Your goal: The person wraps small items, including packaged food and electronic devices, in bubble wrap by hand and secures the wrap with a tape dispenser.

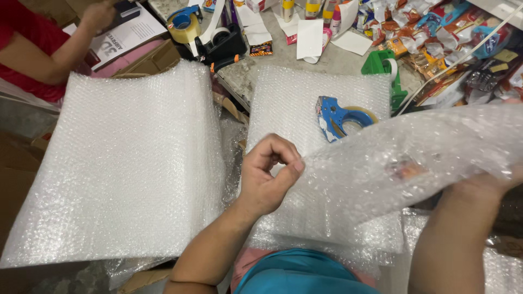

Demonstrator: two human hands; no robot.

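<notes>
My left hand (pixel 268 177) pinches the near-left corner of a clear bubble wrap sheet (pixel 414 163) that is lifted above the work surface. My right hand (pixel 504 182) is under the sheet's right side and is mostly hidden by it. A small orange item (pixel 406 170) shows dimly through the lifted wrap. Below lies a flat stack of bubble wrap (pixel 294 103) with a blue tape dispenser (pixel 340 117) resting on it.
A larger bubble wrap stack (pixel 125 163) lies at the left. Another person's arm in a red sleeve (pixel 49 51) reaches in at top left over papers. Tape dispensers in black (pixel 220 46) and green (pixel 387 68), paper slips and snack packets (pixel 436 38) crowd the back.
</notes>
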